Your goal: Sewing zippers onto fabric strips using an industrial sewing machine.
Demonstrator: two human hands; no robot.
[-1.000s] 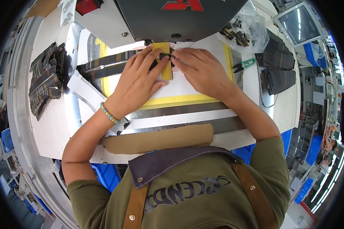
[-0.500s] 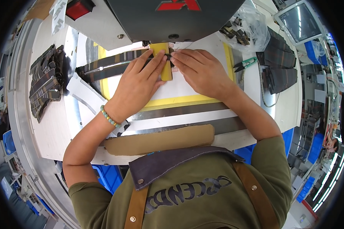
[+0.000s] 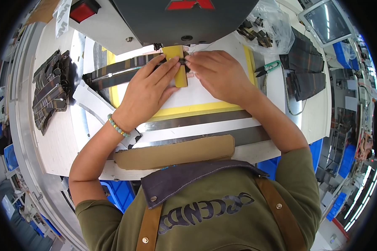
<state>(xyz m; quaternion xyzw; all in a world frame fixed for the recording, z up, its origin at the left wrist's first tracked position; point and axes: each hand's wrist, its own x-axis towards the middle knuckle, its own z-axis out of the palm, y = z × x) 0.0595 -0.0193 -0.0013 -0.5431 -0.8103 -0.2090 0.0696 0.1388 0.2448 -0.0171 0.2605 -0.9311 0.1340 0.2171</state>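
My left hand (image 3: 146, 96) lies over a yellow block (image 3: 179, 77) and a plaid strip with a metal zipper (image 3: 111, 75), fingers stretched and slightly apart, fingertips resting on them. My right hand (image 3: 218, 77) has its fingertips drawn together on a small dark piece (image 3: 183, 61) at the block's right edge; its exact shape is partly hidden. Both hands are just under the dark head of a machine (image 3: 197, 21), over a white plate (image 3: 197, 96) bordered with yellow tape.
Plaid pieces (image 3: 50, 92) are piled left; dark fabric (image 3: 305, 83), a plastic bag (image 3: 276, 29) of small pieces, green snips (image 3: 270, 67) and a screen (image 3: 324, 23) are right. A white template (image 3: 90, 102) lies left of the plate, cardboard (image 3: 174, 151) along the front edge. Co-workers show at far right.
My fingers have shifted slightly at the yellow block, my right hand a little up and to the left. The block and zipper strip stay nearly in place.
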